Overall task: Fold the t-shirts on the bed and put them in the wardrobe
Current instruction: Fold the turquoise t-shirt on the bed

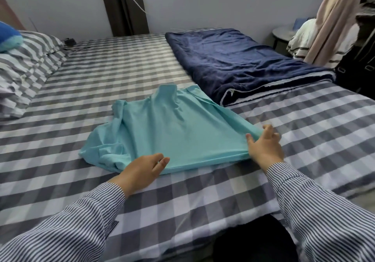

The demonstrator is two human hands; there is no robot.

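A light turquoise t-shirt [168, 127] lies spread on the checked bed sheet [113, 71], collar towards the far side and hem towards me. Its left side is bunched and partly folded under. My left hand [142, 170] rests flat on the near hem at the left, fingers together and stretched out. My right hand [263, 143] is at the near right corner of the shirt, fingers pinching the hem there. Both arms wear striped sleeves. No wardrobe is in view.
A folded navy blanket [239, 62] lies on the bed's far right, just beyond the shirt. Striped pillows [26, 62] with a blue cushion [8, 36] sit at the left. Hanging clothes [332, 24] and a small round table [282, 34] stand past the right edge.
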